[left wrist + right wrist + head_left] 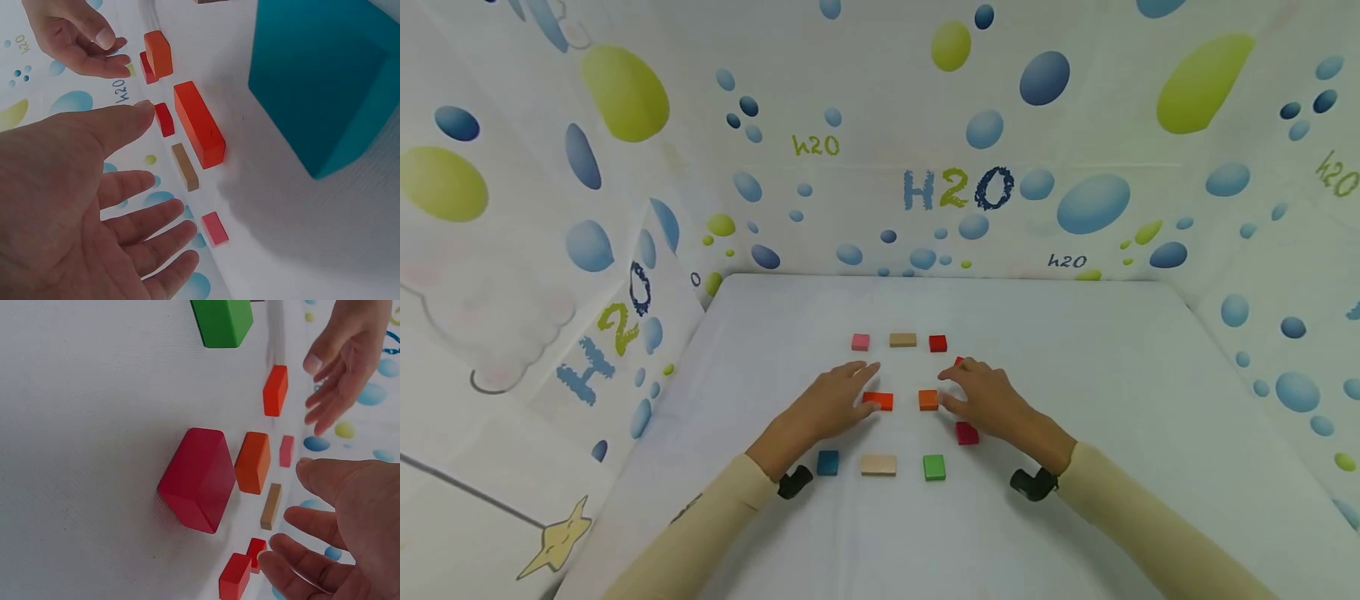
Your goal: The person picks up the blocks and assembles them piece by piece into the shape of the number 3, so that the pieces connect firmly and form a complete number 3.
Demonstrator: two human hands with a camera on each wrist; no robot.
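Note:
My left hand (827, 406) hovers with loosely spread fingers at the left of an orange-red rectangular block (882, 401), its thumb overlapping the block's edge in the head view. Across from it, my right hand (994, 402) has relaxed fingers and holds nothing; its thumb is right beside an orange square block (928, 400). Below that hand lies a crimson block (967, 434), which looms large in the right wrist view. A red block (235, 576) is mostly hidden behind the right fingers in the head view. Both palms show bare in the wrist views.
Farther back, a pink block (861, 342), a tan block (902, 340) and a red block (937, 342) form a row. Nearer me lie a teal block (827, 463), a beige block (878, 465) and a green block (934, 467). A white cloth (1075, 333) covers the table; printed curtains surround it.

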